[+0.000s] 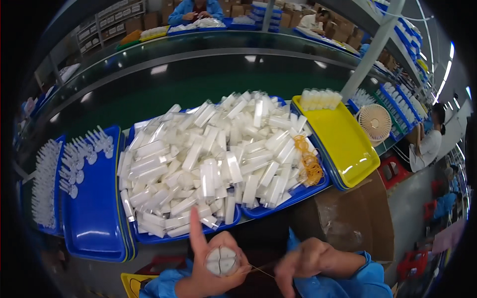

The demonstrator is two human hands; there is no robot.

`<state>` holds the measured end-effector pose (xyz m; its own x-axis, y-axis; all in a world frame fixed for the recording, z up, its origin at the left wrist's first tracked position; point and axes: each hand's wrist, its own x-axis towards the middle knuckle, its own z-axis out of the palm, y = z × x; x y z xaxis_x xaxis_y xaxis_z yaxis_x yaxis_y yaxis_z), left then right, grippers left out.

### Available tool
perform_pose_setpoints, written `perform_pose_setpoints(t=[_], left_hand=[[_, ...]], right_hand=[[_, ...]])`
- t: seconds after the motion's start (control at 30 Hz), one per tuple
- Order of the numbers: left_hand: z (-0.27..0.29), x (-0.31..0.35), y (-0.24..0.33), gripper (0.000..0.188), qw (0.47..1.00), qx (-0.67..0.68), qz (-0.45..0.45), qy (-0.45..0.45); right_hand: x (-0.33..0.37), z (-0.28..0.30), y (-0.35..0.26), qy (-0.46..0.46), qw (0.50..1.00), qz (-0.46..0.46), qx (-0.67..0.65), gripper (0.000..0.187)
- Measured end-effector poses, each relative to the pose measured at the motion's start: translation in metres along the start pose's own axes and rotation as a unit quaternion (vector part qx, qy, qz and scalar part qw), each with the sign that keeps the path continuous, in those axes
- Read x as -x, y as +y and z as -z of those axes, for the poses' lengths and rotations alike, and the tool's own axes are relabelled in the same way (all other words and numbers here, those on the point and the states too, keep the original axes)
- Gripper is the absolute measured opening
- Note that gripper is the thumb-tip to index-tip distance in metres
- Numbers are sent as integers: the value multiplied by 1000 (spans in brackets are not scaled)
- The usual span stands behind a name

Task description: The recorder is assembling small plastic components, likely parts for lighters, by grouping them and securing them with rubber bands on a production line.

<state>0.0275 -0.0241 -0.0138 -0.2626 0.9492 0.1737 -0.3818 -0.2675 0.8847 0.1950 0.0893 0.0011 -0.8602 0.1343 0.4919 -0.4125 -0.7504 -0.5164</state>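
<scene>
My left hand (218,263) is wrapped round a bundle of white pieces (221,261), its round end facing up and split by dark seams into several wedges. The index finger points up toward the heap. From the bundle a thin yellowish rubber band (261,270) stretches across to my right hand (303,263), which is partly blurred, with the fingers bent on the band's end. Beyond both hands, white pieces in clear sleeves (208,164) lie heaped over blue trays (271,211). A tangle of yellow rubber bands (310,164) rests on the heap's right side.
Left of the heap is a blue tray (94,228) with rows of stemmed clear plastic parts (82,156). At right are a yellow tray (343,144) holding wrapped bundles (320,99), a round fan (374,122) and a cardboard box (357,213). Other people sit at work farther off.
</scene>
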Motion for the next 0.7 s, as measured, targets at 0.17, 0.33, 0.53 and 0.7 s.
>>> perform_pose_setpoints(t=[0.17,0.33,0.53,0.7], left_hand=[[-11,1,-7,58,922,-362,-140,-8],[-19,6,-17,51,869,-493,-24,-39],[1,22,-69,56,938,-329,-101,-45],[2,25,10,93,815,-440,-375,40]], right_hand=[[-11,7,-23,102,958,-203,175,61],[-17,-15,-25,119,768,-194,599,49],[-27,-21,-57,59,704,-162,689,49],[-67,34,-152,248,443,-77,858,34]])
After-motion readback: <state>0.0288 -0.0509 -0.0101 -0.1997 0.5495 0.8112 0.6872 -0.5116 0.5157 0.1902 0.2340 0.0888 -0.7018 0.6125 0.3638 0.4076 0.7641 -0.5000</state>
